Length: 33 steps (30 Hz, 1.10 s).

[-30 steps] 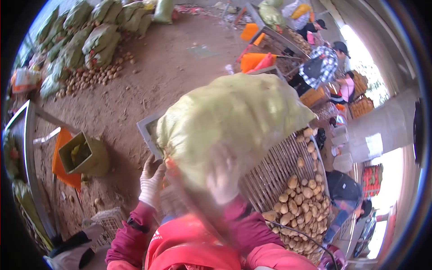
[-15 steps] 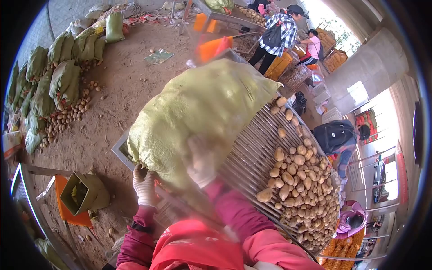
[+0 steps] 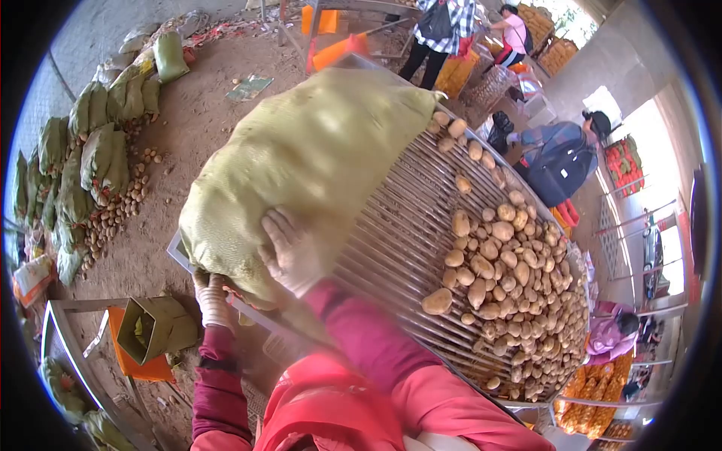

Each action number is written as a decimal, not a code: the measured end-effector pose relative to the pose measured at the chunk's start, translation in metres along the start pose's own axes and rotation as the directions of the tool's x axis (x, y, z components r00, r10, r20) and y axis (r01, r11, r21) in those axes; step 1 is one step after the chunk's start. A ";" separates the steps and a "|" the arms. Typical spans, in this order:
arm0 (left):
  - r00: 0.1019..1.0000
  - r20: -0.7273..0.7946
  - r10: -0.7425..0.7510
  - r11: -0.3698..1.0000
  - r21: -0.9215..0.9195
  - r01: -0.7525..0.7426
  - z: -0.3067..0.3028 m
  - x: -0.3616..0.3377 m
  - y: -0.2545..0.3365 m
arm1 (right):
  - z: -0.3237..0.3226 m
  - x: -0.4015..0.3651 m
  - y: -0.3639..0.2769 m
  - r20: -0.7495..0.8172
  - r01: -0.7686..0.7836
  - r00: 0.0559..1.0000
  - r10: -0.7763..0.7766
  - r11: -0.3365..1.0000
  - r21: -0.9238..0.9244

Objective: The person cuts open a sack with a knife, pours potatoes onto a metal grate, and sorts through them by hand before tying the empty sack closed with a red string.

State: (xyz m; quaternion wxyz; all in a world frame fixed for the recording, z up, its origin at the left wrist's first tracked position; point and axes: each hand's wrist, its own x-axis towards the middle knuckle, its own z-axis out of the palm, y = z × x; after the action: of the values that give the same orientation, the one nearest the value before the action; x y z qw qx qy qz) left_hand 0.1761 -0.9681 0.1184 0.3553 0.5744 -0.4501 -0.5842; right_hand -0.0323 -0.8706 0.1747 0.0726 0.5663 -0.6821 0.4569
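Note:
A full, pale green woven sack [image 3: 301, 150] lies on its side across the slatted metal sorting table [image 3: 398, 218]. My left hand [image 3: 213, 299], in a light glove, grips the sack's near left corner, its fingertips partly hidden by the fabric. Flat against the near side of the sack rests my right hand [image 3: 292, 252], also gloved, its fingers stretched out. To the right, a large heap of potatoes [image 3: 511, 278] covers the slats. A few loose potatoes [image 3: 456, 128] lie along the far edge beside the sack's end.
Stacked green sacks [image 3: 75, 165] stand on the dirt floor at left, with spilled potatoes [image 3: 113, 214] beside them. An open square bin [image 3: 159, 331] is at lower left. A co-worker with a dark backpack [image 3: 558, 161] is beyond the table; others work farther back.
The view has shifted, so the sack and both hands appear farther left. My right hand, blurred before, now lies more clearly on the sack. The backpack wearer has straightened somewhat.

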 end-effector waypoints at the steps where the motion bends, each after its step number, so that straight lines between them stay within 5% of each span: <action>1: 1.000 -0.007 0.028 0.999 0.021 -0.028 -0.004 0.011 -0.008 | 0.002 -0.001 0.003 -0.001 -0.011 1.000 0.011 0.999 0.032; 4: 0.996 -0.089 0.012 0.998 -0.059 -0.017 -0.009 0.032 -0.024 | -0.006 0.000 -0.001 -0.029 -0.013 0.999 0.014 0.999 0.037; 9: 0.994 -0.006 0.108 0.982 -0.156 -0.107 -0.021 0.039 -0.037 | -0.012 -0.002 0.005 -0.024 -0.013 1.000 0.016 0.995 0.094; 12: 0.992 0.070 0.108 0.993 -0.065 -0.104 -0.026 0.038 -0.030 | -0.017 -0.003 0.005 -0.029 -0.015 0.999 0.019 0.991 0.133; 17: 0.997 -0.066 -0.043 0.996 0.077 0.048 -0.018 0.034 -0.017 | -0.020 -0.004 0.008 -0.074 -0.006 0.997 0.020 0.983 0.182; 26: 0.929 0.355 -0.099 0.994 -0.002 0.106 -0.024 0.021 0.008 | -0.019 -0.003 0.009 -0.088 -0.003 0.996 0.017 0.988 0.155; 30: 0.946 0.146 -0.291 0.957 0.034 0.289 -0.006 -0.001 0.029 | -0.020 -0.002 0.009 -0.088 -0.004 0.996 0.017 0.989 0.145; 33: 0.923 0.305 -0.235 0.972 0.098 0.215 -0.024 0.020 0.013 | -0.017 -0.003 0.008 -0.092 -0.001 0.996 0.014 0.989 0.148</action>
State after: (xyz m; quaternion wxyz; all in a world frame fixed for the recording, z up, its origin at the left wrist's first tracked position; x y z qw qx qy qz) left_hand 0.1967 -0.9944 0.1251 0.1915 0.5325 -0.4499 -0.6909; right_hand -0.0456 -0.8570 0.1783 0.0602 0.5457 -0.6444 0.5323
